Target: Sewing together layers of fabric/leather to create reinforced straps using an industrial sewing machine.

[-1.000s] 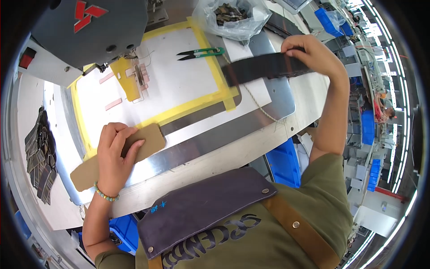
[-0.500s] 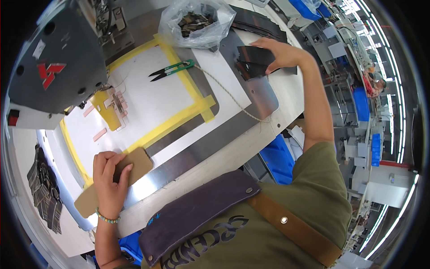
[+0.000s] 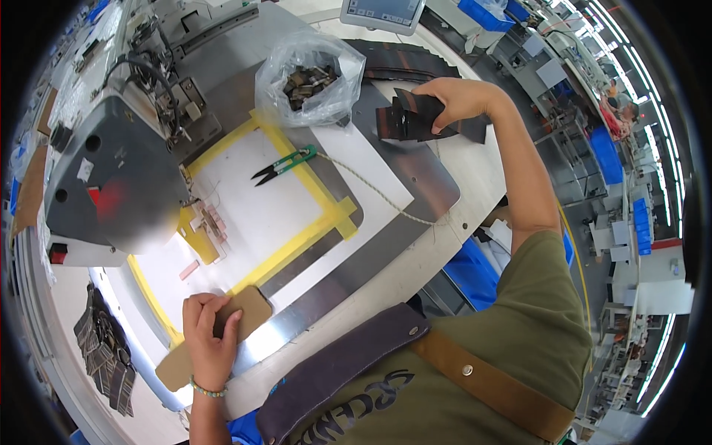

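While the left hand (image 3: 209,347) touches a tan rounded board (image 3: 254,308), grip unclear, the right hand (image 3: 467,102) grasps black-and-brown strips (image 3: 400,124) near the worktop's (image 3: 469,178) right edge.

Bag (image 3: 271,83) behind snips (image 3: 277,167); strips (image 3: 400,124) right, board (image 3: 251,311) front left.

Blue bin (image 3: 473,273), white-framed monitor (image 3: 383,12)

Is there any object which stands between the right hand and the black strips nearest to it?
Nothing visible: the right hand touches the black strips directly. The clear plastic bag sits to their left, out of the way.
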The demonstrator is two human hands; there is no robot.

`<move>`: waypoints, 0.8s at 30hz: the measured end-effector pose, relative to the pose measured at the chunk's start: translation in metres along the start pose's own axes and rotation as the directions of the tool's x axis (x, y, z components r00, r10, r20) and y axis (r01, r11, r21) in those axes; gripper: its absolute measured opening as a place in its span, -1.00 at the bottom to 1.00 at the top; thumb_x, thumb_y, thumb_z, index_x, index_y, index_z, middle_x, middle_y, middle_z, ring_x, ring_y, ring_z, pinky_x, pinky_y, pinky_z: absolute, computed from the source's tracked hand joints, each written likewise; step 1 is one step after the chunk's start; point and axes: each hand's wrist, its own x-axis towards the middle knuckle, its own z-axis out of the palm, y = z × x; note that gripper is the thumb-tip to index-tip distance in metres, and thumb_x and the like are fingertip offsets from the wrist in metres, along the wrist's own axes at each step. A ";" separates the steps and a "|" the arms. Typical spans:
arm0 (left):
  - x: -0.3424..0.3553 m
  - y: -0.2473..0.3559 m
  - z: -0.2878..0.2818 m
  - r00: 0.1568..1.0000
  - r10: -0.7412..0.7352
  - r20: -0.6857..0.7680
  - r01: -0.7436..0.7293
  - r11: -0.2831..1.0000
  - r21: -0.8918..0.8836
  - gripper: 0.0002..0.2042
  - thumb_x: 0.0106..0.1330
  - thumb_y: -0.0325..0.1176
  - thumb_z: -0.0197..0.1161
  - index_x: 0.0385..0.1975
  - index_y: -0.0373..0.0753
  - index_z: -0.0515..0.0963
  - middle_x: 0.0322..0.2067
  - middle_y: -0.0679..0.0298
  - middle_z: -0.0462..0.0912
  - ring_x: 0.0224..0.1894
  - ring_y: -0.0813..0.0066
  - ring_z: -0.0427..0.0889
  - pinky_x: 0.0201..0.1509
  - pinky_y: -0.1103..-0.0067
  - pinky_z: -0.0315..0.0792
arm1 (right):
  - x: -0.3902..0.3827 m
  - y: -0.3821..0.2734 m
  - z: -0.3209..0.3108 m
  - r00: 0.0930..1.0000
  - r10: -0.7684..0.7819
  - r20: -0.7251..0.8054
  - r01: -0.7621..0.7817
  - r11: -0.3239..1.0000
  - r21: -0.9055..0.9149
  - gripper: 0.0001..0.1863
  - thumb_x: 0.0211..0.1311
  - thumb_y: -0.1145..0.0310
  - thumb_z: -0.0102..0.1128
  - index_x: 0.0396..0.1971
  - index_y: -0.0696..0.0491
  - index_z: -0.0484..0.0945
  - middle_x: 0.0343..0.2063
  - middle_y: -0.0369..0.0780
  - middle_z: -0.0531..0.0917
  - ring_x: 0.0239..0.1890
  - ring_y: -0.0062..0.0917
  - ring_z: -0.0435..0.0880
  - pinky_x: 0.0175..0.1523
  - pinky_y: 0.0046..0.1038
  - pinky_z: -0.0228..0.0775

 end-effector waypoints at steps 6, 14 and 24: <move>0.001 0.001 0.000 1.000 -0.015 -0.004 0.015 1.000 -0.008 -0.71 0.16 -0.55 0.54 -0.12 -0.35 0.68 -0.12 0.08 0.60 -0.06 0.09 0.59 0.04 0.31 0.51 | 0.037 -0.039 -0.012 0.982 -0.181 0.048 0.187 0.969 -0.159 -0.25 -0.01 0.32 0.66 0.27 0.07 0.64 0.16 -0.10 0.73 0.27 -0.21 0.68 0.38 -0.26 0.45; 0.004 0.000 -0.002 1.000 -0.019 0.004 0.019 1.000 -0.010 -0.72 0.15 -0.56 0.54 -0.14 -0.34 0.67 -0.14 0.09 0.61 -0.07 0.08 0.59 0.02 0.30 0.51 | 0.138 0.031 -0.051 0.928 -0.159 -0.336 0.067 0.961 -0.269 0.12 0.00 -0.04 0.72 0.55 0.11 0.39 0.55 0.06 0.38 0.61 -0.13 0.32 0.68 -0.15 0.11; 0.004 -0.004 -0.001 0.999 -0.023 0.024 0.024 0.999 -0.029 -0.69 0.14 -0.55 0.56 -0.12 -0.32 0.66 -0.14 0.09 0.62 -0.09 0.07 0.58 0.00 0.29 0.49 | 0.187 0.072 -0.040 0.975 0.053 -0.216 -0.067 0.996 -0.061 0.64 -0.31 -0.27 0.80 0.73 0.07 -0.07 0.62 0.07 0.17 0.69 -0.02 0.08 0.73 -0.18 -0.01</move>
